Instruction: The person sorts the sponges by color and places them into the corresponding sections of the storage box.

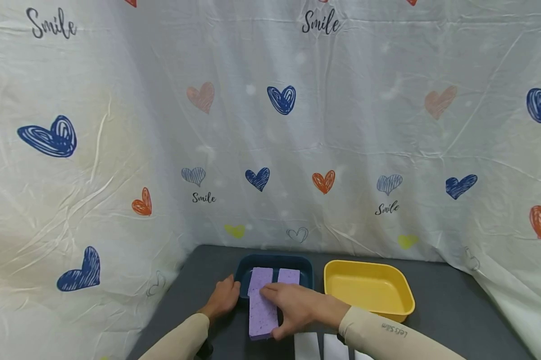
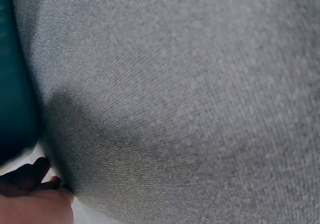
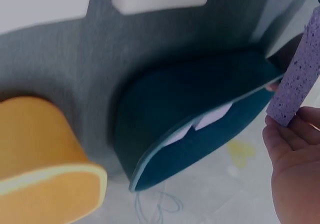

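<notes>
My right hand (image 1: 299, 306) grips a purple sponge (image 1: 262, 317), long and speckled with small pores. In the head view this sponge overlaps the near side of a dark teal bin (image 1: 275, 260). Two more purple sponges, one at the left (image 1: 261, 275) and one at the right (image 1: 290, 275), lie inside that bin. At the bin's left corner, my left hand (image 1: 223, 298) holds the rim. The right wrist view shows the held sponge (image 3: 299, 72) pinched between thumb and fingers, above the bin's rim (image 3: 200, 116).
Right of the teal bin stands a yellow bin (image 1: 369, 290). Several white blocks (image 1: 307, 346) lie on the dark grey table (image 1: 455, 310) near its front. A white curtain (image 1: 351, 125) printed with hearts hangs behind and at both sides.
</notes>
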{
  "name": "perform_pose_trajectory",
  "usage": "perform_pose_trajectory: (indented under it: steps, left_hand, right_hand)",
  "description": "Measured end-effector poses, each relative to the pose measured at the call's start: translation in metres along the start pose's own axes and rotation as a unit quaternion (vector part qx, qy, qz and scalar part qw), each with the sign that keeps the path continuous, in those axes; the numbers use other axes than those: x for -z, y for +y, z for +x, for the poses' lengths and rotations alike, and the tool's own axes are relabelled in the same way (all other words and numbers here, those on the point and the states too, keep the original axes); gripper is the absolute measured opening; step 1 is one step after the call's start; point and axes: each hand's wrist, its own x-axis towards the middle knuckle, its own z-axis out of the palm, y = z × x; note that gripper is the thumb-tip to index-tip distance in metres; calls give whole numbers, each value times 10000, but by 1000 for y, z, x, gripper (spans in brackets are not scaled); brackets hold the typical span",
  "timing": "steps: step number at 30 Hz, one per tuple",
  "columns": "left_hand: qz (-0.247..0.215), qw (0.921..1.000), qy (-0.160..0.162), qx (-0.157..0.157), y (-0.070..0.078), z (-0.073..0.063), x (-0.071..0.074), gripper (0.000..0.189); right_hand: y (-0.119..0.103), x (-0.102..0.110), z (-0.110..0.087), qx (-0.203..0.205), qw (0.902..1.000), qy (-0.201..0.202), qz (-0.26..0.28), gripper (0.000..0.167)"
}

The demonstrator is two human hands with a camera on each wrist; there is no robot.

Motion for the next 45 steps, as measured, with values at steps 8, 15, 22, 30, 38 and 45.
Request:
perform_pose_trajectory:
  steps: [8,15,22,30,38,45]
  left_hand:
    - [-26,9998,-136,160,1,-1,-1,32]
    - [-84,9996,-180,223,2,-2,0,37]
    - [-52,9997,-139,207,4,-4,1,41]
    - [-38,9996,-148,239,5,-4,2,43]
    - [-59,9995,-176,265,3,-3,2,45]
    - [-40,9995,-144,281,1,-2,0,41]
  right_hand:
    - [10,17,1,-249,9988,251,-353,95]
    - [23,29,3,-471,9973,466,-317,96]
    - [33,39,6,-643,9954,648,-305,96]
    - [45,49,10,-822,9936,778,-46,96]
    - [54,50,16,-826,9938,741,45,96]
    - [58,46,21,-923,9931,703,153,99]
